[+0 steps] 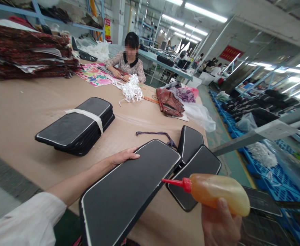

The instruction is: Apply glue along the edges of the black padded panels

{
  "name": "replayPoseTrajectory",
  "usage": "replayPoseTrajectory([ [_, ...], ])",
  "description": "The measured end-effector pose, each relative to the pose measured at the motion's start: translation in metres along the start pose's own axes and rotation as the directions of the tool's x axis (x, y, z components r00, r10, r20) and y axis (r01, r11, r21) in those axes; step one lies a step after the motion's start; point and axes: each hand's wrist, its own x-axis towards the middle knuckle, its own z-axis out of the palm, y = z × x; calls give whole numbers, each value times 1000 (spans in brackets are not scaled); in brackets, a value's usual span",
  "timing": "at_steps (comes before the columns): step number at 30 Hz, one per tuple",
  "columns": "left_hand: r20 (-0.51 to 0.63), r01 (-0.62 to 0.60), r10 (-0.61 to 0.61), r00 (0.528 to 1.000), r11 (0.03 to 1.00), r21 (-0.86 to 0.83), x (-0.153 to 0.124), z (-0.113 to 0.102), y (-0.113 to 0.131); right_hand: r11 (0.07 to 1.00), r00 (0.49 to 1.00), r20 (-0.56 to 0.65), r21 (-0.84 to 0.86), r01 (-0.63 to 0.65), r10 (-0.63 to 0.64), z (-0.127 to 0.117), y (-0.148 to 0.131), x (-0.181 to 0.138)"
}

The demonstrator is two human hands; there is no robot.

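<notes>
My left hand [121, 157] grips the far left edge of a long black panel with white piping [129, 184], lifted at a tilt above the brown table [19, 119]; the thumb lies on top and the fingers are hidden under it. My right hand [220, 223] is wrapped round a soft amber squeeze bottle [216, 193] whose red nozzle [174, 182] points left at the panel's right edge. Two more black panels [194, 171] lie on the table just beyond the nozzle.
A bundle of black panels tied with a white band [78, 124] lies to the left. A purple cord [157, 134], white strips [131, 89], patterned fabric [169, 102] and stacked cloth [27, 48] sit farther back. A person sits at the table's far end. Blue pallets [280, 177] line the floor at right.
</notes>
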Motion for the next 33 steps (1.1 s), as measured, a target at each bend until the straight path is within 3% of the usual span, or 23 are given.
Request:
replayPoseTrajectory([
  [33,-45,-18,18,999,1000,2,27,9,5,993,991,-70,-16,-115,114,-6,-7,-13],
])
